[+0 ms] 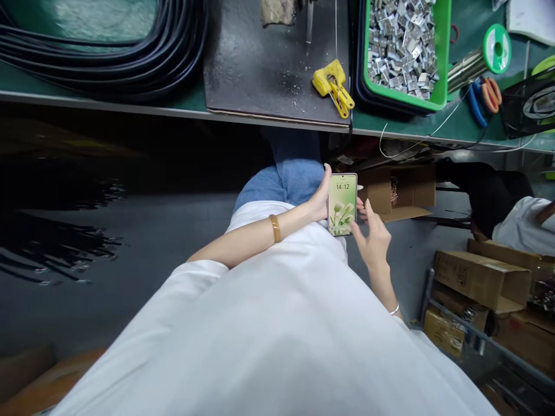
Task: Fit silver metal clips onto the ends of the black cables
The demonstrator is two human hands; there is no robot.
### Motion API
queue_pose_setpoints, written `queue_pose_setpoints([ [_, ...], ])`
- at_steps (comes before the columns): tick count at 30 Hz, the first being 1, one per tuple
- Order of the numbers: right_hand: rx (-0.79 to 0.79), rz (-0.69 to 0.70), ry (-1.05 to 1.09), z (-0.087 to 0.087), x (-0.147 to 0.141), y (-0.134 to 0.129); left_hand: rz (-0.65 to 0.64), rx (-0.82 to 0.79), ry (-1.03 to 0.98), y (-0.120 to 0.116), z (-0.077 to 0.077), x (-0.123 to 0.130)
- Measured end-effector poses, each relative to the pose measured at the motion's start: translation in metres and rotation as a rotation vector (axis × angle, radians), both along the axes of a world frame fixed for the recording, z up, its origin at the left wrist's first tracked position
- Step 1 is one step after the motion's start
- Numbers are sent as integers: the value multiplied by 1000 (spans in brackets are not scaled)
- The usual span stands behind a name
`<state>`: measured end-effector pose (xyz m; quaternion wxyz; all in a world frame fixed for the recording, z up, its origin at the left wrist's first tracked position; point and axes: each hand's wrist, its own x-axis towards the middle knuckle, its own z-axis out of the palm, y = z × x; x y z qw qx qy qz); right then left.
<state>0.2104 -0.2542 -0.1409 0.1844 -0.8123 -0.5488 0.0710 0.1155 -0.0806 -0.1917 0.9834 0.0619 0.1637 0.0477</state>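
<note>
My left hand (pixel 319 196) is closed around the left side of a smartphone (pixel 342 202), held over my lap. The phone's screen is lit, with 14:12 and pale flowers on a green background. My right hand (pixel 372 234) is at the phone's lower right, its thumb and fingers apart. Its thumb reaches over the lower right of the screen; whether it touches the glass I cannot tell. The fingers of my left hand behind the phone are mostly hidden, with fingertips showing at its right edge.
On the green workbench (pixel 191 104) lie a black cable coil (pixel 182 63), a dark board (pixel 260 69), a yellow clamp (pixel 333 86), a green bin (pixel 443 58) of metal connectors, a solder spool (pixel 496 49) and pliers (pixel 479 104). Cardboard boxes (pixel 477 277) and another person (pixel 520 225) are at right.
</note>
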Motion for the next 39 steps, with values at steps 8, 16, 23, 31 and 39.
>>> queue_pose_setpoints([
  [8,-130,335,-223,4,12,9,7,-75,-4,2,8,-8],
  [16,136,67,-180,13,20,21,-46,-85,-94,4,9,-12],
  [23,202,294,-195,-5,12,-25,-70,-67,-139,6,6,-13],
  [31,117,320,-228,-5,8,-24,-32,-105,-149,8,6,-16],
  [39,-85,424,-220,-4,-8,-7,6,-144,-126,6,8,-18],
])
